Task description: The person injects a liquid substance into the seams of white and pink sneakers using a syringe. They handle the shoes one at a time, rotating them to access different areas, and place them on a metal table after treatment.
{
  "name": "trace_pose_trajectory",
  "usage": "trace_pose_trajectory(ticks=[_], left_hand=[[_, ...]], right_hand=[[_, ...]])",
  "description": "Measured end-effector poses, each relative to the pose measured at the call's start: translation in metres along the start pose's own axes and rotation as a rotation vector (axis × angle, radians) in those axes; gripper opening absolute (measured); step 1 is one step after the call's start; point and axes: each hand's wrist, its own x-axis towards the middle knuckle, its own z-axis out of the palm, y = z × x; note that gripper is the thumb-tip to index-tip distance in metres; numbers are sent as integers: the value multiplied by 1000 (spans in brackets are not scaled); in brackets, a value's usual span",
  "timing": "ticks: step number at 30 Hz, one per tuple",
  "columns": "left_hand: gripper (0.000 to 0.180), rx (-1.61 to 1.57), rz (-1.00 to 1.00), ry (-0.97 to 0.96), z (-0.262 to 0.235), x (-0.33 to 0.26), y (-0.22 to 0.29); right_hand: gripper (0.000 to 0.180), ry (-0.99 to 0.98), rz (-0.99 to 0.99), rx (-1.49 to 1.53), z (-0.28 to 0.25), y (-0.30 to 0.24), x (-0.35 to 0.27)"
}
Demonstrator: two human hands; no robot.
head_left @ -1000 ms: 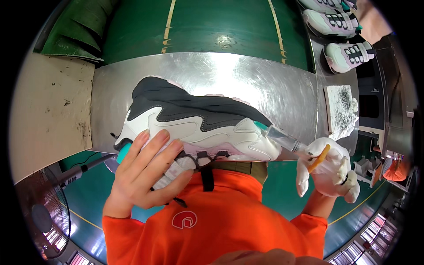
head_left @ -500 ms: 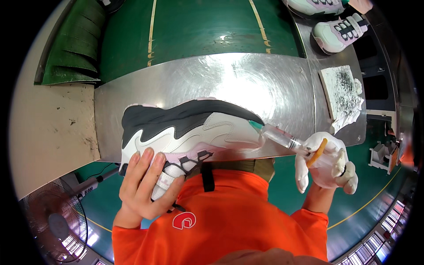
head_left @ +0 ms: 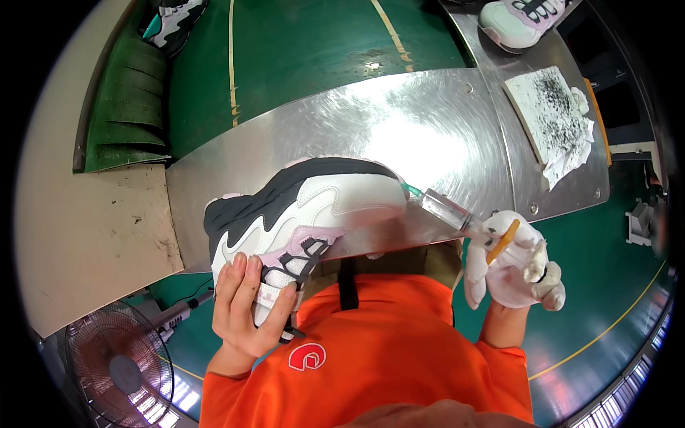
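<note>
A white, pink and black sneaker (head_left: 335, 196) lies on its side in front of me, its dark sole edge facing away and its toe to the right. My bare left hand (head_left: 246, 307) is closed around its tongue and collar, fingers over the upper. In a white glove, my right hand (head_left: 510, 267) grips a clear syringe (head_left: 446, 209) with a green tip. That tip is at the toe, by the line where sole and upper meet; whether it touches is too small to tell. A flat orange-yellow stick (head_left: 504, 242) also sits between the gloved fingers.
Beneath the sneaker is a shiny metal worktop (head_left: 285, 128), bordering a green conveyor belt (head_left: 307, 50). Another sneaker (head_left: 173, 27) is on the belt at far left, and one more sneaker (head_left: 517, 25) stands at far right. A black-smudged white pad (head_left: 546, 114) lies at right; a fan (head_left: 125, 371) stands lower left.
The sneaker has turned slightly, its toe shifting left and up, and the syringe tip has followed along its edge. At far left, a sneaker on the belt has come further into view.
</note>
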Motion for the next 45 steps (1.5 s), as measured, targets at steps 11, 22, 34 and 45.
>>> trace_pose_trajectory(ticks=[11,22,34,45], left_hand=[[26,-7,12,-1,-3,1,0],[32,-155,-62,-150,-19,46,-28],[46,-557,-251,-336,-3,104,-80],[52,-803,-356,-499,15,130,-112]], right_hand=[[111,117,73,-203,31,0,-7],[40,-71,-141,-387,13,32,-16],[87,-136,-245,-523,-18,68,21],[81,36,-100,-681,-9,72,30]])
